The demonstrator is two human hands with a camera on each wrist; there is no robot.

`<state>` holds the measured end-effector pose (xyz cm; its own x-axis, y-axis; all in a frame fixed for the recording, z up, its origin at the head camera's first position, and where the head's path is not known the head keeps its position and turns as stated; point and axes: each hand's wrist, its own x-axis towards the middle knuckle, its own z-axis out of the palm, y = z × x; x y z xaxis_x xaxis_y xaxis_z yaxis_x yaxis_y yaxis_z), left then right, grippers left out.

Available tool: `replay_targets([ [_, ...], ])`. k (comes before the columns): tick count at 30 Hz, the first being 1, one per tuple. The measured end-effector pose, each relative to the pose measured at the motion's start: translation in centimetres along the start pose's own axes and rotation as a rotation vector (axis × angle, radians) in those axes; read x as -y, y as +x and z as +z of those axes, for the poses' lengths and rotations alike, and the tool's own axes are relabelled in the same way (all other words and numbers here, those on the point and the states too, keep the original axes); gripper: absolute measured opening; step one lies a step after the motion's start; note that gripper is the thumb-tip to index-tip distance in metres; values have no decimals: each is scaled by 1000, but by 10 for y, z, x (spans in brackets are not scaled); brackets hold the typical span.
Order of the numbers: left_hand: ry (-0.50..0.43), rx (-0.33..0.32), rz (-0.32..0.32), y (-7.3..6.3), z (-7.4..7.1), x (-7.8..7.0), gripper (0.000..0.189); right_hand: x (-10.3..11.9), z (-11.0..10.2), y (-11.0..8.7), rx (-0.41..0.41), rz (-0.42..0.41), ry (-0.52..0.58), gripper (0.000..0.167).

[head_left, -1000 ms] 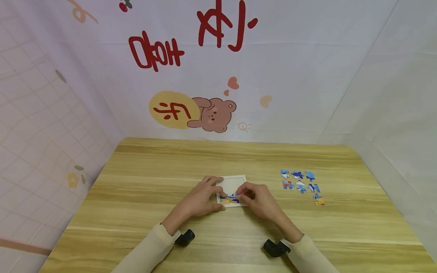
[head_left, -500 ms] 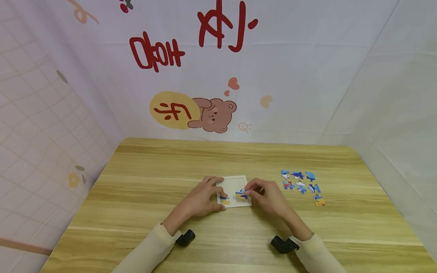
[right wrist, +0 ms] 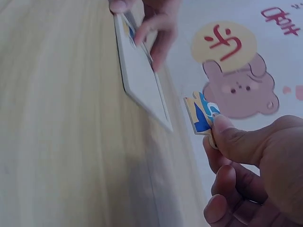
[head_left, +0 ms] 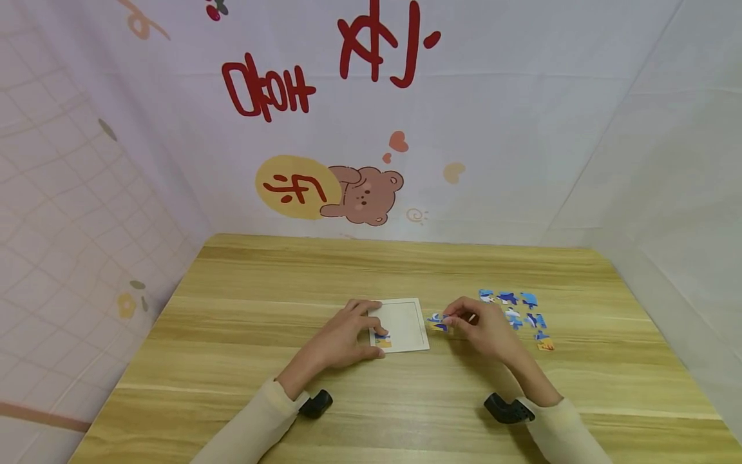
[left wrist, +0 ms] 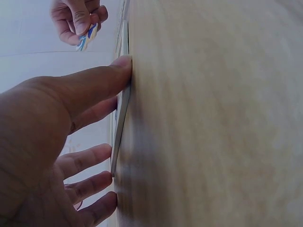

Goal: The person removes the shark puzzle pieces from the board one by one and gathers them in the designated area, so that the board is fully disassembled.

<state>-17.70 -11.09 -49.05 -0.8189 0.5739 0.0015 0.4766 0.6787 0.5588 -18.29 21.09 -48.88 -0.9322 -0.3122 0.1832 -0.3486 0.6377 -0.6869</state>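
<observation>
My left hand (head_left: 344, 335) rests on the left side of a white puzzle tray (head_left: 401, 322). Its thumb touches the near edge and a bent index finger presses near a yellow-and-blue puzzle piece (head_left: 384, 341) in the near left corner. In the left wrist view, the other fingers (left wrist: 87, 187) lie fairly straight along the tray's edge. Just off the tray's right side, my right hand (head_left: 484, 325) pinches a blue, white and yellow puzzle piece (head_left: 437, 322) between thumb and fingers. The right wrist view shows this held piece (right wrist: 202, 113) raised, its printed face visible.
Several loose puzzle pieces (head_left: 529, 320) lie in rows on the wooden table (head_left: 261, 277) to the right, partly covered by the right hand. A white printed cloth (head_left: 493, 116) rises behind the table's far edge. Each wrist carries a black camera (head_left: 507, 409).
My right hand has lifted the puzzle piece out of the tray and carried it right, past the tray's edge. The left hand keeps its place on the tray.
</observation>
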Motion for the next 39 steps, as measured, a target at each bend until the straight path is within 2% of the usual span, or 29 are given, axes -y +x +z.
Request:
replay_targets([
  [7, 2, 6, -8, 0, 0, -1, 24, -19, -22, -8, -57, 4, -41, 7],
  [12, 8, 11, -11, 1, 1, 0, 24, -30, -39, -13, -79, 5, -33, 2],
  [19, 21, 7, -8, 2, 2, 1, 26, -46, -60, -27, -78, 86, -83, 4],
  [23, 19, 6, -5, 2, 1, 2, 26, -57, -69, -33, -50, 130, -90, 4],
  [31, 1, 4, -3, 1, 1, 1, 24, -72, -81, -39, 43, 227, -34, 13],
  [39, -10, -3, -5, 1, 1, -1, 23, -79, -92, -43, 92, 231, 33, 15],
])
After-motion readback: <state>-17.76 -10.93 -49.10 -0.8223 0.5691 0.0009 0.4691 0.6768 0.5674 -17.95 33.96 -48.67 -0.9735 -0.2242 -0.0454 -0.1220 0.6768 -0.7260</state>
